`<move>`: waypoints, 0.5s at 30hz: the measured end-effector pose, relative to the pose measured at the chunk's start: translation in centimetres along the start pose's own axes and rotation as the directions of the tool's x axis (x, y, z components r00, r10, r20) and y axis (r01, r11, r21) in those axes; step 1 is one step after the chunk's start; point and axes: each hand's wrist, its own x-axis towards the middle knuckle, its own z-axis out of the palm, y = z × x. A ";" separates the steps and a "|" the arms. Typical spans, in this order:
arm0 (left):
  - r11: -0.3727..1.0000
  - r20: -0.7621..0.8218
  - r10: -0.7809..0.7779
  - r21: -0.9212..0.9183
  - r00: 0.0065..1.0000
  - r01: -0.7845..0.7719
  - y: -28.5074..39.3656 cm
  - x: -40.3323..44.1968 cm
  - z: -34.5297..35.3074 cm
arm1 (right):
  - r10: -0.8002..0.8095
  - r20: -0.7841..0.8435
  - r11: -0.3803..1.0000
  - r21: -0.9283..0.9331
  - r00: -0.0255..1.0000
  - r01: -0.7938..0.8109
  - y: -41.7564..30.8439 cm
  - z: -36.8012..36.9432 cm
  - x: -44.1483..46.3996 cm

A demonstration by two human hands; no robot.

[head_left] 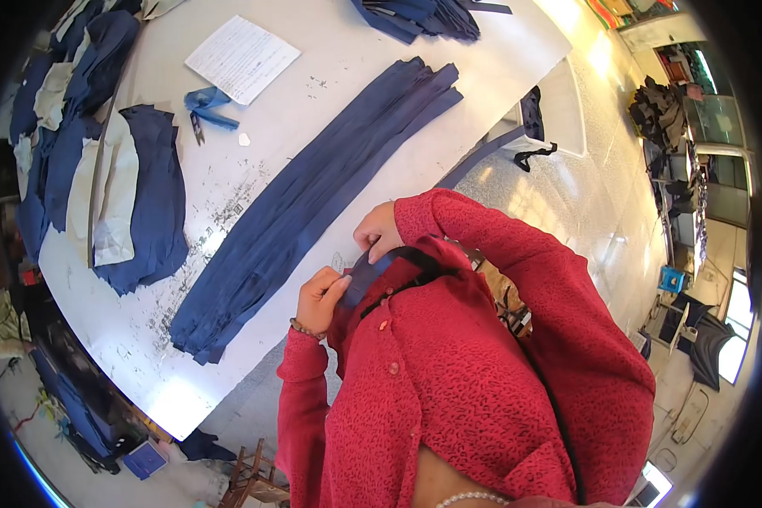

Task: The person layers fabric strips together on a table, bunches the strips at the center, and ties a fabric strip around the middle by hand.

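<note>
My left hand (318, 300), with a beaded bracelet at the wrist, pinches one end of a small dark blue cloth piece (366, 274). My right hand (378, 230) grips the same piece a little farther up, thumb and fingers pressed together. Both hands are close in front of the red patterned shirt, just off the table's near edge. Beside them on the white table (254, 169) lies a long stack of dark blue cloth strips (313, 199), running diagonally.
A written paper sheet (242, 59), a blue cloth scrap (212, 107) and small snips (197, 129) lie beyond the stack. Blue and pale cloth pieces (148, 195) cover the table's left. More blue cloth (423, 17) lies at the top. A wooden stool (254, 478) stands below.
</note>
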 end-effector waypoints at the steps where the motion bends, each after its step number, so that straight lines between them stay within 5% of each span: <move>1: 1.000 0.011 0.003 0.004 1.000 -0.003 0.6 0.3 0.3 | 0.039 -0.023 0.999 -0.013 0.999 -0.040 0.2 0.1 -0.1; 2: 0.985 0.003 0.053 0.162 0.999 -0.053 1.3 0.6 0.7 | 0.042 -0.034 0.999 -0.011 0.999 -0.043 -0.2 0.8 0.0; 3: 0.942 0.011 0.113 0.318 0.993 -0.111 2.2 1.4 1.1 | 0.015 -0.415 0.999 0.044 0.910 0.003 -1.5 1.9 0.2; 4: 0.940 0.020 0.120 0.318 0.993 -0.120 2.6 1.5 1.7 | 0.008 -0.725 0.995 0.075 0.689 0.067 -2.7 3.1 0.3; 5: 0.938 -0.022 0.110 0.332 0.994 -0.096 3.0 1.5 2.2 | 0.091 -0.678 0.958 0.259 0.729 0.121 -3.5 3.8 0.2; 8: 0.925 -0.070 0.076 0.376 0.995 -0.044 3.1 1.6 2.3 | 0.223 -0.611 0.967 0.236 0.759 -0.094 -2.5 6.1 1.7; 15: 0.873 -0.024 0.222 0.449 0.975 -0.188 3.4 1.7 2.3 | 0.257 -0.535 0.959 0.242 0.805 -0.145 -0.6 7.1 3.0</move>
